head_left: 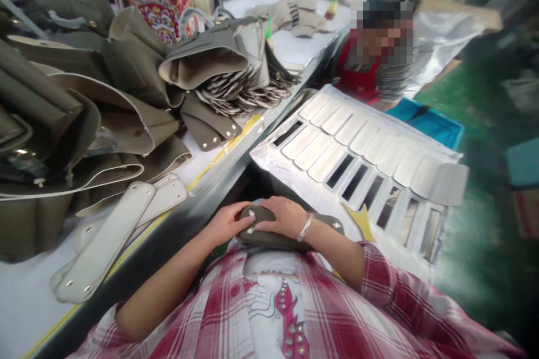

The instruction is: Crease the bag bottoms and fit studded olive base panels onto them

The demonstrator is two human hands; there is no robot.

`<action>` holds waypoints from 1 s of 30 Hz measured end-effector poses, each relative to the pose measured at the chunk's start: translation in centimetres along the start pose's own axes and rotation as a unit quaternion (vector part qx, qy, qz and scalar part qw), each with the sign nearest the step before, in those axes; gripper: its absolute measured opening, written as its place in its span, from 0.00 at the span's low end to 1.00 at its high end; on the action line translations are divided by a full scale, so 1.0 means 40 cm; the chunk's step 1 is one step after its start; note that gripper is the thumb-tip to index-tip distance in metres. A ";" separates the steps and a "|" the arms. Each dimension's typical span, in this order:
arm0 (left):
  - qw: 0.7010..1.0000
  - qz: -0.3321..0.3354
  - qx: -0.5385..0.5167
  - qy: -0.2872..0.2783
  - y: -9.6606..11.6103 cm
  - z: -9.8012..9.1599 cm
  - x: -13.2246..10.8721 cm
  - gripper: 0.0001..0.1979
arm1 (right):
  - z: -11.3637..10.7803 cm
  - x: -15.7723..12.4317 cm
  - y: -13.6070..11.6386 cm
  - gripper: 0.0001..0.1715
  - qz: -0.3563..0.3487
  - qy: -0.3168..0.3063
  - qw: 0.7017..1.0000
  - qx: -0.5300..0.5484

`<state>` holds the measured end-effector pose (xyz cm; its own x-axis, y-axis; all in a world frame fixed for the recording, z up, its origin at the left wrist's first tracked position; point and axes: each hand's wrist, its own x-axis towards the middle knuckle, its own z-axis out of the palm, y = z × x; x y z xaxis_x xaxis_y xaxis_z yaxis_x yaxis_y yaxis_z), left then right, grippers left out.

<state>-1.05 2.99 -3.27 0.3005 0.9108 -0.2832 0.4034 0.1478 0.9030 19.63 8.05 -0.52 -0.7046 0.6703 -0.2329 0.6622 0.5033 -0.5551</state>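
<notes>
An olive-green bag strap (273, 240) with rounded ends and metal studs lies close against my body. My left hand (227, 221) grips its left end, thumb on top near the studs. Fingers curled over the far edge, my right hand (287, 216) holds the same strap, thumb pressed near a stud. The strap's right end shows beyond my right wrist, with another stud on it. The undersides of both hands' grip are hidden. On the table to the left lie several pale grey studded straps (107, 241), overlapping.
Olive-green bags (122, 112) are heaped on the white table (25, 286). Darker studded straps (208, 123) lie beside them. On the right a slotted white board (290, 165) bears rows of pale pieces. Beyond it is a co-worker in a red apron (357, 76), near a blue bin (438, 123).
</notes>
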 end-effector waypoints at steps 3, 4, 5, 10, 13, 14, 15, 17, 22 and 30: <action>0.990 -0.015 0.137 0.002 0.016 -0.014 -0.015 0.24 | -0.052 -0.110 0.082 0.24 0.010 0.137 0.989 0.055; 0.980 -0.005 0.198 0.028 0.024 -0.015 -0.015 0.26 | -0.070 -0.153 0.119 0.23 0.044 0.194 0.976 0.086; 0.966 0.021 0.250 0.062 0.035 -0.010 -0.011 0.29 | -0.084 -0.194 0.156 0.22 0.089 0.244 0.958 0.118; 0.905 0.230 0.357 0.034 0.138 0.145 0.053 0.41 | -0.049 -0.294 0.257 0.25 0.241 0.231 0.910 0.248; 0.882 0.261 0.391 -0.041 0.181 0.272 0.103 0.44 | 0.005 -0.271 0.243 0.25 0.251 0.200 0.910 0.262; 0.878 0.257 0.401 -0.047 0.185 0.301 0.116 0.44 | 0.016 -0.263 0.235 0.26 0.255 0.206 0.905 0.271; 0.877 0.251 0.407 -0.048 0.186 0.321 0.127 0.42 | 0.023 -0.258 0.229 0.27 0.261 0.214 0.895 0.290; 0.880 0.242 0.406 -0.043 0.184 0.336 0.139 0.40 | 0.026 -0.262 0.225 0.29 0.274 0.226 0.864 0.357; 0.892 0.220 0.392 -0.049 0.188 0.322 0.146 0.37 | 0.031 -0.331 0.241 0.29 0.173 0.216 0.848 0.452; 0.902 0.200 0.379 -0.054 0.197 0.329 0.161 0.33 | 0.054 -0.368 0.237 0.53 0.201 0.189 0.901 0.335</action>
<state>15.42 4.96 -2.24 0.6195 0.7834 -0.0503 0.7063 -0.5282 0.4713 35.71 1.76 -4.07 -0.2207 0.9265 -0.3047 0.4525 -0.1795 -0.8735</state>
